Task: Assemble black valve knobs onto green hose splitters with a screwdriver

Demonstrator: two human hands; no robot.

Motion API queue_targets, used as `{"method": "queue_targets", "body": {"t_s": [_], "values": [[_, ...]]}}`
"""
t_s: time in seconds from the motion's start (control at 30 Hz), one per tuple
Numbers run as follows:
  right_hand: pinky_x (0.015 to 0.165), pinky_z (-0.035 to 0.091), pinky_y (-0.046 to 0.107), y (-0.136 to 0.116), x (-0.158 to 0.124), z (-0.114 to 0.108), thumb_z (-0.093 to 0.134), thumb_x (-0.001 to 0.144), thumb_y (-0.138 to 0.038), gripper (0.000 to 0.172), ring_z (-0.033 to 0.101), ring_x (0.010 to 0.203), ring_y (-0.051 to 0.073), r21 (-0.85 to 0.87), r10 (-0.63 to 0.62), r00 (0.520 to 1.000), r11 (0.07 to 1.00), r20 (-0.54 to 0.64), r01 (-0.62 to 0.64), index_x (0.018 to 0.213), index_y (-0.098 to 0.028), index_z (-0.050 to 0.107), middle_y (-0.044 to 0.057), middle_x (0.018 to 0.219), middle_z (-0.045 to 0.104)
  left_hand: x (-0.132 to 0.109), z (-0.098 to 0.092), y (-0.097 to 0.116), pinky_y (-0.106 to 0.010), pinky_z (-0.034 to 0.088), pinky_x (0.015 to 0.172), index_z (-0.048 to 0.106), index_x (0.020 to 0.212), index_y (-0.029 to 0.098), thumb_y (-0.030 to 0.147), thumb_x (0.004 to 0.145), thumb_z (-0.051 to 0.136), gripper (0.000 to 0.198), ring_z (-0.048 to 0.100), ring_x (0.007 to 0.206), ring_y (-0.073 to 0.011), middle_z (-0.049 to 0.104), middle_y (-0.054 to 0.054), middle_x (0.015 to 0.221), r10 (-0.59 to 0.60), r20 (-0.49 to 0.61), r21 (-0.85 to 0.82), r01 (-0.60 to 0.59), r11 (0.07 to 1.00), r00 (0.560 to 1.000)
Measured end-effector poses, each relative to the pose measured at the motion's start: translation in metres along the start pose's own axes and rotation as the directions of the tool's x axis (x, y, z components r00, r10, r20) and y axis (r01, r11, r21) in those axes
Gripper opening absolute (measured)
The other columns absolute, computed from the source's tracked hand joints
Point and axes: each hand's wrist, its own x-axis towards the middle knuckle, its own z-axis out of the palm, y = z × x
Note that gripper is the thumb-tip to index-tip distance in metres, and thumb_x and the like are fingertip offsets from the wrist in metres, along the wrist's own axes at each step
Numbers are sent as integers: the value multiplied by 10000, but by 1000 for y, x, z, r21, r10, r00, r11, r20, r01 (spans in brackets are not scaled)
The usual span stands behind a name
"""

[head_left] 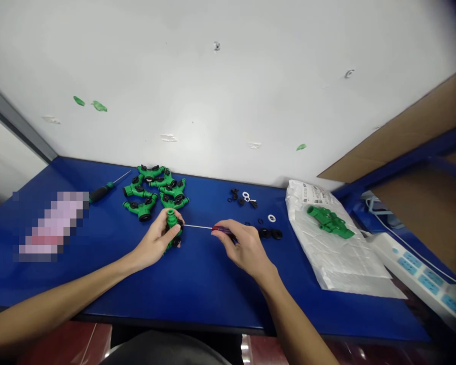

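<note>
My left hand (158, 237) is closed round a green hose splitter (172, 219) with black parts, held just above the blue table. In my right hand (247, 247) is a screwdriver (221, 229) with a dark red handle, gripped between thumb and fingers. Its thin shaft points left, and the tip meets a black part on the splitter's right side. Whether the tip sits in a screw is too small to tell. Behind my left hand lie several more green splitters (147, 207) with black valve levers, grouped together.
A second screwdriver (102, 192) lies at the left. Right of centre are white rings (272, 218), small black parts (234, 192) and black caps (276, 234). A white plastic bag (349, 258) bears green splitter bodies (330, 221). A power strip (418, 271) lies beyond it; a white wall (228, 101) stands behind.
</note>
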Motion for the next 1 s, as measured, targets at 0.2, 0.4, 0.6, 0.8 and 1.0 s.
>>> {"method": "queue_targets", "body": {"t_s": [0.2, 0.4, 0.6, 0.8, 1.0], "values": [[488, 359, 247, -6, 2, -3, 427, 1000, -335, 309, 487, 437, 115, -65, 170, 980, 984, 101, -164, 774, -191, 581, -28, 527, 533, 0, 0, -2, -295, 552, 576, 496, 989, 225, 381, 885, 615, 222, 482, 714, -134, 490, -17, 976, -13, 8, -22, 13, 1000, 1000], [600, 495, 263, -3, 1, -8, 543, 947, -271, 83, 657, 719, 175, 78, 105, 989, 991, 102, -113, 994, -211, 574, 42, 838, 677, 0, 2, -2, -281, 550, 553, 505, 978, 224, 362, 874, 633, 215, 494, 721, -136, 497, -13, 967, -22, -16, -89, 20, 996, 1000], [545, 438, 260, -3, -2, 2, 525, 966, -324, 176, 610, 536, 151, -43, 53, 995, 998, 80, -50, 893, -194, 619, 19, 659, 667, -1, 1, -1, -281, 547, 560, 506, 964, 224, 385, 865, 645, 235, 483, 700, -124, 499, -6, 950, -6, -18, -67, 4, 998, 1000], [580, 456, 256, -8, 2, -4, 523, 964, -306, 111, 603, 610, 150, -18, 138, 975, 990, 173, -137, 1018, -211, 543, 3, 768, 651, 3, 0, 3, -281, 539, 557, 492, 980, 227, 361, 874, 637, 224, 487, 729, -135, 484, -8, 955, -17, -29, -104, 13, 994, 999], [642, 444, 299, 3, 0, -4, 455, 988, -214, 145, 590, 665, 180, -186, -152, 984, 968, 93, 167, 968, -174, 594, 64, 780, 650, 1, 1, 2, -285, 529, 569, 496, 974, 227, 379, 880, 631, 224, 477, 692, -117, 489, -2, 954, -45, 28, -115, 48, 992, 999]]}}
